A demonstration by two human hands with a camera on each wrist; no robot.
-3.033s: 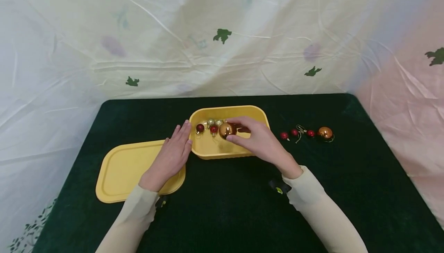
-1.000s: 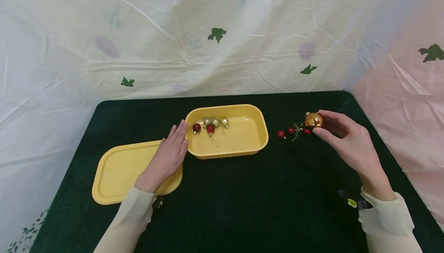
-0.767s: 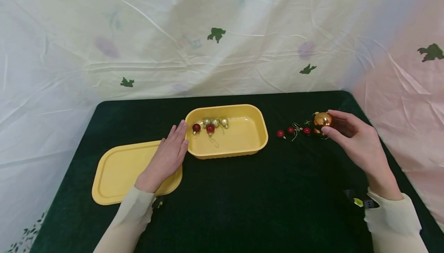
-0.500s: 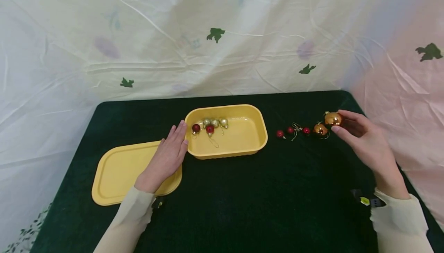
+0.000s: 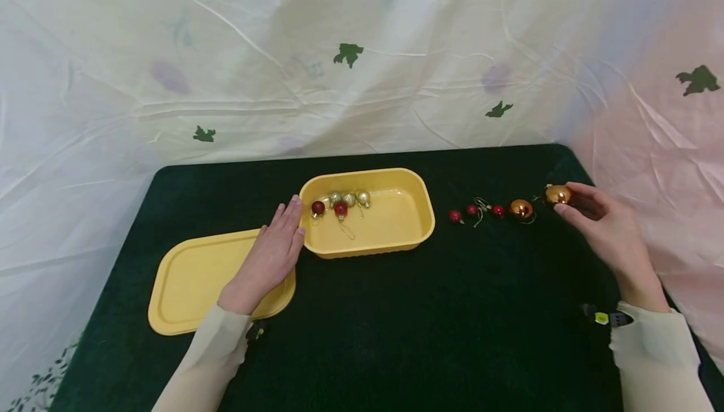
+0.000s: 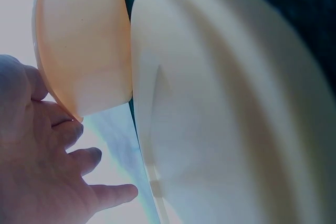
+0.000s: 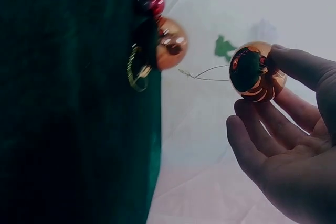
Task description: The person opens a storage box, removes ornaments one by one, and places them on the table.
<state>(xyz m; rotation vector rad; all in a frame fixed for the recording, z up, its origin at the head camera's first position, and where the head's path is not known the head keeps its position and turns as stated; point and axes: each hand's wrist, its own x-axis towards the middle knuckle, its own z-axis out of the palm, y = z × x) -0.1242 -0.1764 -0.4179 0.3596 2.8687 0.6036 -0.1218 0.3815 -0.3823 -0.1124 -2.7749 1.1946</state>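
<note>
My right hand (image 5: 619,236) pinches a shiny copper-gold Christmas bauble (image 5: 557,195) between thumb and fingers, close over the far right of the table. In the right wrist view, a thin hanging loop sticks out from this bauble (image 7: 257,72). A second copper-gold bauble (image 5: 520,208) lies just to its left. My left hand (image 5: 266,261) has its fingers extended, touching the left rim of a yellow box (image 5: 367,252). Inside the box sit two red baubles, one dark red (image 5: 318,208) and one brighter (image 5: 340,210), and three small gold ones, among them a shiny one (image 5: 364,198).
A yellow lid (image 5: 198,286) lies left of the box, partly under my left forearm. Three small red baubles, one at the left end (image 5: 455,216), line up between the box and the copper-gold baubles. Dark green cloth (image 5: 430,336) covers the table; a patterned white curtain (image 5: 254,85) hangs behind.
My right hand has carried the copper-gold bauble out of the box, rightward past the red baubles and the other copper-gold one, then slightly lower. My left hand stays at the box's rim.
</note>
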